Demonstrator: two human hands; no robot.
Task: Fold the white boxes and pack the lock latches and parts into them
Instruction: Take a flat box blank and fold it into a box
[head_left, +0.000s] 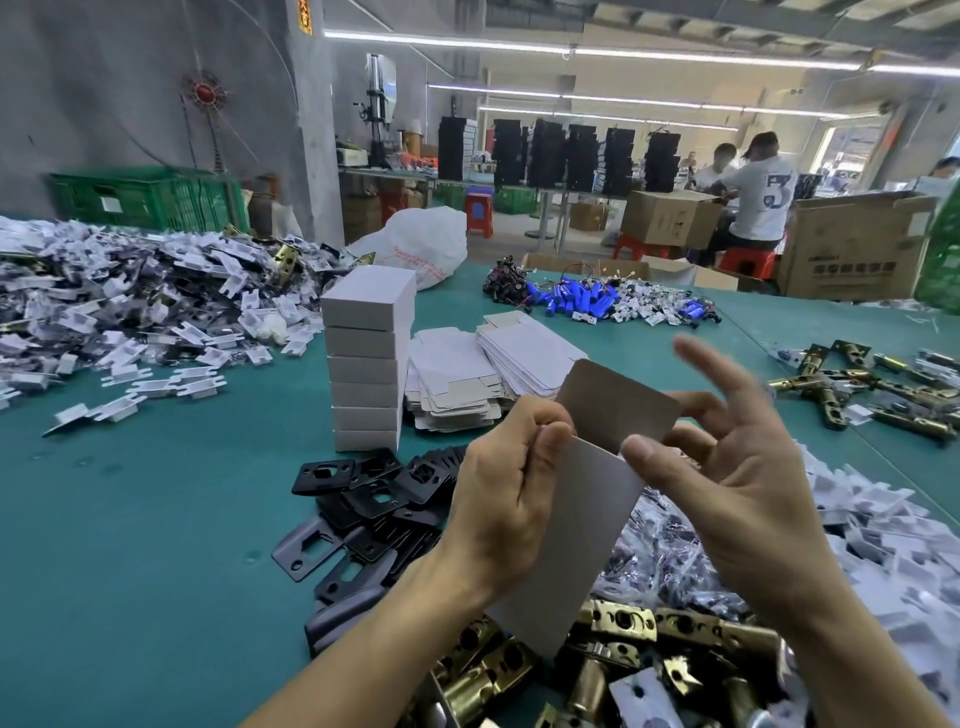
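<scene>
White box blank (576, 535), still flat and bent at one crease, sits above the brass latches (623, 623) on the table (156, 519). The left hand (498, 499) pinches its left edge with curled fingers. The right hand (737, 467) is spread loose, thumb at the crease.

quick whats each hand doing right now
Left hand: fingers curled round the unfolded white box, gripping it.
Right hand: open, fingers spread, thumb at the box's flap.

left hand (498, 499) pinching a box blank (587, 540) (thumb on top), right hand (727, 478) raised, fingers (727, 375) spread
</scene>
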